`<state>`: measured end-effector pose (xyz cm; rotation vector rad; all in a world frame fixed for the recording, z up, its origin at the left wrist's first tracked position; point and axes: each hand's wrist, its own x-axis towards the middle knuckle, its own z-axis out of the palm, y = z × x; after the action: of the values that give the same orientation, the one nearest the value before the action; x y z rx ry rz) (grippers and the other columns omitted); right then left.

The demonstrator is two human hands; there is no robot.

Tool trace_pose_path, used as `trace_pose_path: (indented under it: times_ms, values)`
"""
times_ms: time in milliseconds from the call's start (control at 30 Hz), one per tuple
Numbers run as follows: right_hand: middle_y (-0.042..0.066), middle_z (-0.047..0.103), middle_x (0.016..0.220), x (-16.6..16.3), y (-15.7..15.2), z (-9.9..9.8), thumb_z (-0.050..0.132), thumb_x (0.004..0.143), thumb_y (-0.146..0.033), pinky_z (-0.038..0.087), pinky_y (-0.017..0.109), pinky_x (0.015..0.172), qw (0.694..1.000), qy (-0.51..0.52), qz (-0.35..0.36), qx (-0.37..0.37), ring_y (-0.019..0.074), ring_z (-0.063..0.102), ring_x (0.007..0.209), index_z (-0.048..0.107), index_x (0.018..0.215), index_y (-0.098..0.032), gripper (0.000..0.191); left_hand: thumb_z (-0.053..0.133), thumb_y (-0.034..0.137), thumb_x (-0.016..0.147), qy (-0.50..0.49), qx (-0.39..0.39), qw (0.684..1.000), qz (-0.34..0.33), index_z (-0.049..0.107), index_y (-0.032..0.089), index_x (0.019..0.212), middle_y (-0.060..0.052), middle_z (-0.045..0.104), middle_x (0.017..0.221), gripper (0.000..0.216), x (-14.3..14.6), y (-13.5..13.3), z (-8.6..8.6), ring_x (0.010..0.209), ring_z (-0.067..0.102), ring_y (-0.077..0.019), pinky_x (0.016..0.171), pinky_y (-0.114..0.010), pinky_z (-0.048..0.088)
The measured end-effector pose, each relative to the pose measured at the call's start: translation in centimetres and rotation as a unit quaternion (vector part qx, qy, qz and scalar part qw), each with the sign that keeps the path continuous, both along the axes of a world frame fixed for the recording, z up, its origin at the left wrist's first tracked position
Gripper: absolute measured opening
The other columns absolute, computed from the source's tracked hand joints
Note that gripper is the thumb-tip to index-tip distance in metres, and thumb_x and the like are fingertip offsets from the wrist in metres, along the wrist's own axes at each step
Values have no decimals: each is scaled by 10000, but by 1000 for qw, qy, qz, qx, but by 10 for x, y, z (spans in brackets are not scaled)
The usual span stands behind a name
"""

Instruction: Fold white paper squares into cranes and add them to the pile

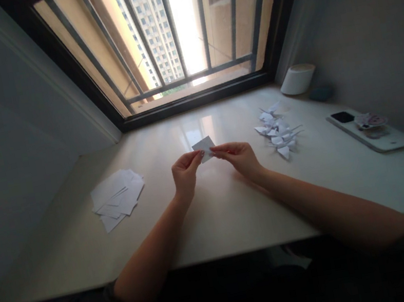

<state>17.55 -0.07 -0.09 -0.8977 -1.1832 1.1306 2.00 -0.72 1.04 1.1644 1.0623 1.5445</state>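
Between my two hands is a small folded square of white paper, held up over the middle of the table. My left hand pinches its lower left edge between thumb and fingers. On the opposite side, my right hand grips the right corner in the same way. A spread pile of white paper sheets lies to the left of my left hand. Several folded paper cranes sit in a cluster to the right of my right hand.
A white phone with a round grip on its back lies on the white table at the right. Behind it stand a white cylindrical object and a dark rounded item. A barred window borders the far edge.
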Motion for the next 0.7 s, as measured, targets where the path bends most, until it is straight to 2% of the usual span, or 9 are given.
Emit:
trace_pose_path:
  times_ms: [333, 567, 700]
  values:
    - [35, 742, 742, -1, 0, 3, 827, 549, -382, 529, 344, 701, 998, 41, 28, -47, 182, 668, 716, 747, 791, -221, 302, 790, 325, 646, -9, 12, 1000, 13, 742, 186, 783, -40, 734, 793, 201, 3, -2, -1, 767, 659, -164, 755, -311, 506]
    - [38, 755, 805, -1, 2, 2, 857, 492, -359, 539, 376, 814, 994, 82, 41, -68, 207, 694, 799, 750, 768, -214, 329, 769, 313, 679, 9, 25, 1000, 16, 728, 177, 801, -36, 732, 780, 188, 3, -2, -3, 744, 667, -157, 738, -297, 514]
    - [32, 753, 759, -1, 1, 5, 856, 496, -344, 534, 367, 819, 994, 83, 29, -71, 192, 690, 759, 759, 755, -218, 304, 769, 312, 679, 2, 31, 999, 14, 719, 165, 799, -39, 728, 772, 197, 3, -1, -5, 738, 669, -155, 728, -289, 521]
